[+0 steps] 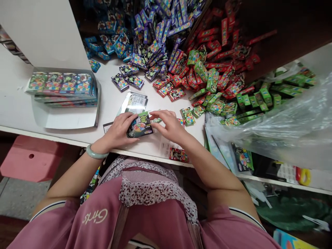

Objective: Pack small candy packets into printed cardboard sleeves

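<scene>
My left hand [118, 130] is closed around a dark printed packet [139, 126] near the front edge of the white table [20, 114]. My right hand [169, 125] rests just to its right, fingers curled over a small green box [155, 120] at the packet's edge. A pale green bangle [95, 153] sits on my left wrist. Flat printed sheets [135, 103] lie right behind the packet.
Heaps of small boxes cover the back of the table: blue and purple [153, 41], red [215, 48], green [259, 97]. A clear tray [64, 119] with filled packs [62, 84] stands at left. A crumpled plastic bag [290, 128] lies at right. A pink stool [28, 157] stands below left.
</scene>
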{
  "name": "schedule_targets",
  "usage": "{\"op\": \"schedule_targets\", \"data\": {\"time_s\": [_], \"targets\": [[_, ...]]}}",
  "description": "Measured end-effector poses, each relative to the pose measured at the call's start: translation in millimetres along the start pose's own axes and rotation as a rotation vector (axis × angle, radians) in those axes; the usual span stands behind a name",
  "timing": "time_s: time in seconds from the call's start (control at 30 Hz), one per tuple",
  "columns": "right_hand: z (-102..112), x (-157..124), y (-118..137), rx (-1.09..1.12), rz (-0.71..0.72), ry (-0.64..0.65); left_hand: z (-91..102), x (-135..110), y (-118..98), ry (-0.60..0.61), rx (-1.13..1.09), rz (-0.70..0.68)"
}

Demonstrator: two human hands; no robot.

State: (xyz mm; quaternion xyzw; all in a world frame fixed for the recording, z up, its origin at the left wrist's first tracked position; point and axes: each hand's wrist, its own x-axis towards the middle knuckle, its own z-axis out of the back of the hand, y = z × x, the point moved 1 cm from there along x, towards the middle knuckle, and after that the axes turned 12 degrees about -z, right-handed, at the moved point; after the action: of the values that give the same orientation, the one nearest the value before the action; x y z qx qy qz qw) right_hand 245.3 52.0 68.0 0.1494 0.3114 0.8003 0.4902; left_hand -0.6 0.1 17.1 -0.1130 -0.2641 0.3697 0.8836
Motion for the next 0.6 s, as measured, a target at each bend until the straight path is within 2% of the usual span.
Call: {"op": "schedule_targets", "data": {"time_s": [0.1,0.17,0.23,0.3,0.43,0.5,0.6], "targets": [[-1,4,1,0.098,-0.049,-0.013,-1.4,-1,1,-0.035,0.001,-0.013],[3,10,2,0.152,-0.070,0.052,-1.4,-1,2,-0.049,-0.001,-0.032],[10,22,1,0.223,-0.083,0.171,-0.4,-2,3,-0.051,-0.011,-0.022],[20,43,-2,0.289,-0.097,0.183,1.9,-1,6,-0.047,-0.052,0.021],[37,119,3,0.282,-0.032,-0.036,6.3,2,11,-0.049,-0.187,0.119],[37,168,19,0.164,0.035,-0.021,4.0,5,13,-0.022,-0.220,0.172],[30,244,52,-0.195,0.085,0.016,-10.3,9,16,0.074,-0.208,0.275]]}}
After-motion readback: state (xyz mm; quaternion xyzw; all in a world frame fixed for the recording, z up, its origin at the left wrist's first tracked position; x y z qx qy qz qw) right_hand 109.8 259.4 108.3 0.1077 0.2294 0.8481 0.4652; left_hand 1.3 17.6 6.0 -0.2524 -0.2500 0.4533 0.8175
